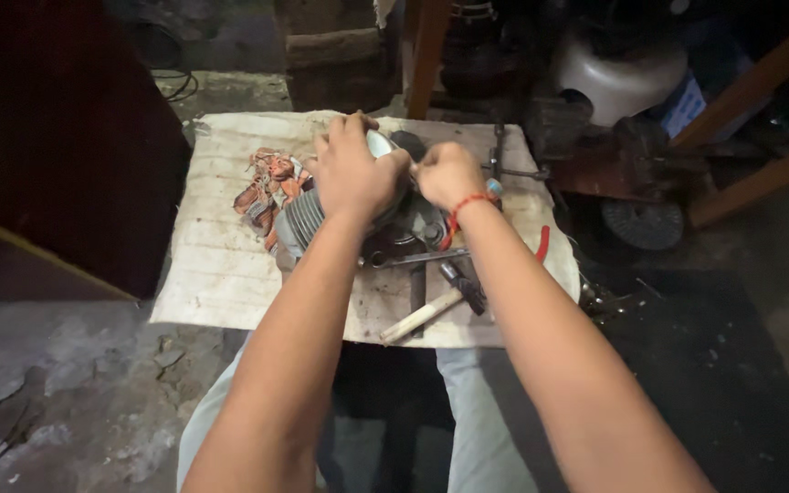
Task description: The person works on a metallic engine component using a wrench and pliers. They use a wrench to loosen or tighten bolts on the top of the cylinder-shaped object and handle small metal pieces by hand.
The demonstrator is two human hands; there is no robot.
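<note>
- While both arms are stretched forward from the bottom of the frame, the left hand (351,172) is laid over the top of a grey, ribbed metal engine cylinder (308,217), fingers curled down and clamped on its upper end.
- A pale rounded metal part (380,143) is seen just under the left fingertips; what it is cannot be told.
- The right hand (447,173), marked by a red thread bracelet (464,208) at the wrist, is closed into a loose fist just right of the left hand; something small seems to be pinched in it, but what is hidden by the fingers.
- The two hands are held close together, nearly touching, a little above the centre of the frame.
- The cylinder is placed on a dirty white woven sack (221,265) spread over the ground, directly ahead of the person and slightly left of the midline, so the left hand is the nearer one.
- Its long axis is judged to run from lower left to upper right, the finned end toward the lower left.
- An orange and white crumpled rag (269,183) is lying against the cylinder's left side.
- Below the hands, a long steel spanner (413,258) is laid crosswise, and a wooden-handled hammer (433,309) is resting near the sack's lower edge.
- A red-handled tool (541,243) is partly shown right of the right forearm.
- Dark machine parts (632,164) are crowded in the upper right of the frame.
</note>
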